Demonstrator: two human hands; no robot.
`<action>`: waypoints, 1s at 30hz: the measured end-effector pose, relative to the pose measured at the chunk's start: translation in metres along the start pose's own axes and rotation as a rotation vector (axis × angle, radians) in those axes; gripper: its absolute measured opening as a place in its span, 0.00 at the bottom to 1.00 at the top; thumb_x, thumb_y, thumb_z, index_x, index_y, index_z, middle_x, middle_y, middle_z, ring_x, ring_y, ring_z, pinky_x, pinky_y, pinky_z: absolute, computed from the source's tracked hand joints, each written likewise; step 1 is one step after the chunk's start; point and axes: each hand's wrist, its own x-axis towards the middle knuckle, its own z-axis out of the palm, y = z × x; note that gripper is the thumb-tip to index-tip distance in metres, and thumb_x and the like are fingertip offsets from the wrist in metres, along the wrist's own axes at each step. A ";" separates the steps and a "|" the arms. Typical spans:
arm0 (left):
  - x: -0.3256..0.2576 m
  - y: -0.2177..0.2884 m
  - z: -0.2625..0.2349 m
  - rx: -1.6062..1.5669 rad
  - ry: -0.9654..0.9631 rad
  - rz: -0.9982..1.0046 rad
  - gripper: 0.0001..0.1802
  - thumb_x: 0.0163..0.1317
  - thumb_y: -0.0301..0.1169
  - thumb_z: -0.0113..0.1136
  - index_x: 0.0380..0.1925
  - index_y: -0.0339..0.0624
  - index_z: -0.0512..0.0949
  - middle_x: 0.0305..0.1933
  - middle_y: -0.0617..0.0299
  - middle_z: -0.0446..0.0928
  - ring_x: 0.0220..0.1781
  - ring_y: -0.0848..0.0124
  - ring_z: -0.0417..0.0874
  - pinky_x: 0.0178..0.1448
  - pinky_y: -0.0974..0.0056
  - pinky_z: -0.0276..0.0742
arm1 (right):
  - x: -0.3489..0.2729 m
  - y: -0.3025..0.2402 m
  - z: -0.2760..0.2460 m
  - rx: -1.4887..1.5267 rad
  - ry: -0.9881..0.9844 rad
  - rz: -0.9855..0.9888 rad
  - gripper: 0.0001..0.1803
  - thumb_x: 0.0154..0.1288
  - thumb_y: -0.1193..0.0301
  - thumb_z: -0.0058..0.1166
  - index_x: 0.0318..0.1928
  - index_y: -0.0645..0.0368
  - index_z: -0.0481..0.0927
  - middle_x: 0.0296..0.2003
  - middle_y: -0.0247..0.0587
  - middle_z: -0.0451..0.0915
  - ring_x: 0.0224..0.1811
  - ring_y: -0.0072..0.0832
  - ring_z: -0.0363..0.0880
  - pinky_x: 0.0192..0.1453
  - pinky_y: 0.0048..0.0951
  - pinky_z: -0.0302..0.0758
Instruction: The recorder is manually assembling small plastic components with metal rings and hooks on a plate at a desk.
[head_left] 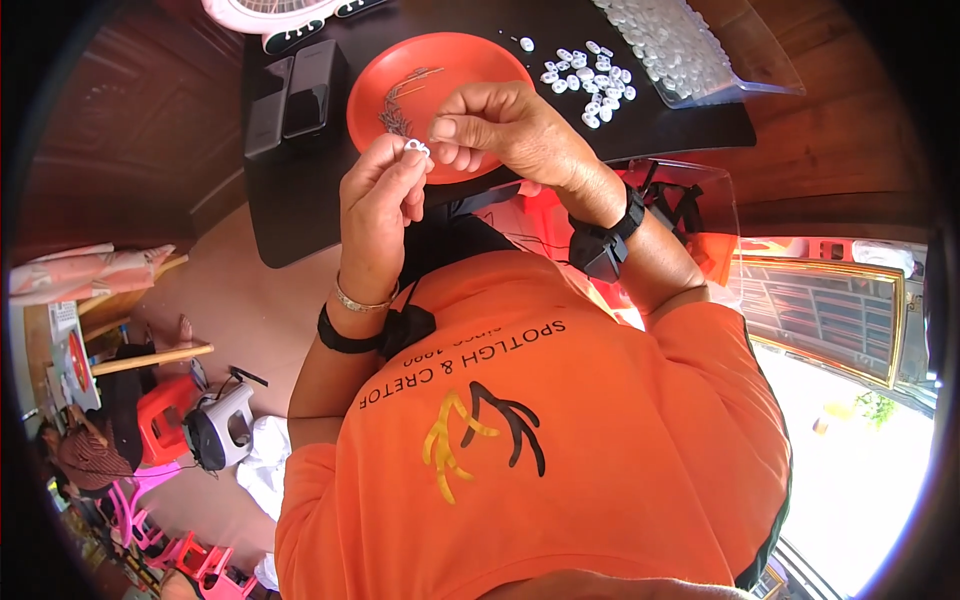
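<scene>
In front of me, my left hand (378, 195) pinches a small white plastic piece with holes (417, 148) between thumb and fingertips. My right hand (520, 130) is close beside it, over the near right part of a round orange plate (465, 62). Its thumb and index finger are pressed together; whatever they grip is too small to make out. Thin grey nail-like pins (396, 115) lie in a curved heap on the plate, partly behind my hands. To the right of the plate, several loose white pieces (592, 80) are scattered on the black table (290, 215).
A clear tray (735, 88) full of white pieces (668, 45) stands at the far right. Two dark phone-like devices (312, 92) lie left of the plate. A white-rimmed object (275, 20) sits at the far left edge. Red stools (165, 420) are off to the left.
</scene>
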 end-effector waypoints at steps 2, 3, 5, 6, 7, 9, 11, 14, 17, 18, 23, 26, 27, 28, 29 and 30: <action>0.000 0.001 0.003 0.008 0.001 0.011 0.10 0.65 0.33 0.51 0.26 0.40 0.72 0.18 0.71 0.64 0.19 0.83 0.61 0.23 0.75 0.53 | -0.001 0.000 0.003 0.003 0.001 -0.023 0.12 0.67 0.63 0.57 0.37 0.60 0.82 0.28 0.30 0.81 0.30 0.14 0.77 0.33 0.16 0.73; -0.001 0.001 0.003 0.011 0.002 0.023 0.10 0.65 0.33 0.51 0.26 0.40 0.72 0.18 0.71 0.64 0.19 0.83 0.60 0.23 0.75 0.53 | -0.001 0.001 0.004 0.003 0.004 -0.025 0.12 0.67 0.63 0.57 0.37 0.60 0.82 0.27 0.29 0.80 0.29 0.14 0.76 0.33 0.16 0.73; -0.001 0.001 0.002 0.049 -0.015 0.026 0.10 0.66 0.32 0.49 0.27 0.40 0.72 0.19 0.71 0.64 0.19 0.83 0.61 0.23 0.76 0.53 | -0.001 0.001 0.004 0.006 0.007 -0.028 0.12 0.67 0.64 0.57 0.36 0.61 0.82 0.27 0.29 0.80 0.29 0.13 0.76 0.33 0.15 0.73; -0.001 0.000 0.002 0.083 -0.031 0.029 0.11 0.68 0.32 0.46 0.28 0.40 0.72 0.19 0.70 0.64 0.18 0.83 0.61 0.23 0.76 0.52 | -0.001 0.001 0.005 0.012 -0.003 -0.025 0.12 0.67 0.64 0.56 0.36 0.61 0.81 0.26 0.28 0.79 0.29 0.13 0.75 0.32 0.15 0.72; -0.001 0.000 0.001 0.086 -0.032 0.028 0.11 0.68 0.32 0.46 0.28 0.40 0.72 0.19 0.70 0.64 0.18 0.83 0.61 0.23 0.76 0.52 | -0.001 0.001 0.005 0.019 -0.013 -0.022 0.12 0.68 0.64 0.56 0.35 0.61 0.81 0.25 0.28 0.78 0.28 0.13 0.75 0.32 0.15 0.72; -0.001 -0.001 0.001 0.081 -0.037 0.033 0.11 0.68 0.32 0.46 0.27 0.40 0.72 0.19 0.70 0.64 0.18 0.83 0.61 0.23 0.76 0.52 | -0.003 0.000 0.006 0.017 -0.011 -0.022 0.11 0.68 0.65 0.56 0.35 0.61 0.81 0.25 0.28 0.78 0.27 0.13 0.74 0.32 0.15 0.72; -0.001 0.001 0.003 0.061 -0.022 0.021 0.11 0.66 0.32 0.49 0.26 0.39 0.72 0.18 0.70 0.64 0.19 0.83 0.60 0.23 0.75 0.53 | -0.003 0.000 0.007 0.014 -0.011 -0.021 0.11 0.68 0.65 0.56 0.34 0.61 0.81 0.24 0.28 0.77 0.27 0.13 0.73 0.31 0.15 0.72; 0.000 0.001 0.004 0.039 -0.001 0.011 0.10 0.64 0.31 0.52 0.26 0.38 0.73 0.18 0.70 0.64 0.19 0.83 0.60 0.24 0.75 0.53 | -0.003 0.001 0.005 0.006 0.022 -0.028 0.11 0.68 0.66 0.56 0.33 0.62 0.80 0.23 0.28 0.76 0.27 0.13 0.73 0.32 0.16 0.72; 0.001 -0.002 0.003 0.037 -0.009 0.007 0.10 0.64 0.31 0.52 0.25 0.38 0.72 0.18 0.71 0.64 0.19 0.83 0.59 0.24 0.75 0.53 | -0.003 0.002 0.005 -0.021 0.014 -0.024 0.12 0.68 0.66 0.55 0.33 0.62 0.80 0.23 0.28 0.75 0.27 0.13 0.72 0.32 0.17 0.72; 0.002 -0.003 0.002 0.036 -0.021 0.004 0.10 0.64 0.31 0.52 0.25 0.38 0.72 0.18 0.71 0.63 0.19 0.83 0.59 0.24 0.75 0.53 | -0.003 0.003 0.005 -0.047 0.015 -0.028 0.12 0.68 0.65 0.55 0.33 0.62 0.80 0.23 0.28 0.76 0.27 0.14 0.73 0.33 0.18 0.72; 0.001 -0.002 0.003 0.101 -0.039 0.018 0.11 0.66 0.31 0.48 0.23 0.42 0.68 0.19 0.70 0.64 0.18 0.82 0.61 0.22 0.76 0.53 | -0.002 0.009 0.006 -0.105 0.019 -0.054 0.12 0.68 0.65 0.55 0.32 0.62 0.80 0.22 0.29 0.76 0.26 0.15 0.72 0.32 0.20 0.72; 0.001 -0.005 0.005 0.110 -0.033 0.050 0.12 0.66 0.30 0.48 0.23 0.42 0.67 0.19 0.70 0.63 0.18 0.83 0.60 0.22 0.76 0.53 | -0.003 0.010 0.008 -0.284 0.084 -0.157 0.12 0.66 0.65 0.56 0.31 0.62 0.80 0.20 0.31 0.75 0.24 0.18 0.73 0.30 0.24 0.71; 0.001 -0.007 0.005 0.106 -0.024 0.065 0.12 0.66 0.30 0.48 0.23 0.42 0.67 0.18 0.70 0.63 0.18 0.83 0.60 0.22 0.76 0.53 | -0.004 0.007 0.009 -0.390 0.085 -0.173 0.11 0.67 0.68 0.55 0.32 0.63 0.79 0.21 0.32 0.76 0.25 0.18 0.73 0.31 0.24 0.71; 0.001 -0.007 0.004 0.105 -0.025 0.064 0.12 0.66 0.30 0.48 0.23 0.42 0.67 0.18 0.70 0.63 0.18 0.83 0.60 0.22 0.76 0.53 | -0.005 0.005 0.010 -0.495 0.085 -0.188 0.09 0.67 0.70 0.54 0.32 0.64 0.79 0.23 0.32 0.77 0.25 0.18 0.74 0.31 0.23 0.72; 0.000 -0.008 0.004 0.125 -0.036 0.070 0.12 0.66 0.30 0.47 0.23 0.42 0.67 0.19 0.70 0.62 0.18 0.83 0.59 0.22 0.76 0.53 | -0.006 0.004 0.011 -0.497 0.090 -0.186 0.09 0.67 0.70 0.54 0.32 0.64 0.79 0.23 0.32 0.77 0.25 0.18 0.74 0.31 0.23 0.72; 0.000 -0.009 0.003 0.145 -0.047 0.076 0.11 0.67 0.29 0.47 0.23 0.42 0.67 0.19 0.70 0.62 0.18 0.82 0.59 0.22 0.76 0.53 | -0.007 0.003 0.012 -0.568 0.103 -0.254 0.09 0.67 0.70 0.54 0.32 0.63 0.78 0.22 0.35 0.77 0.24 0.21 0.74 0.30 0.25 0.71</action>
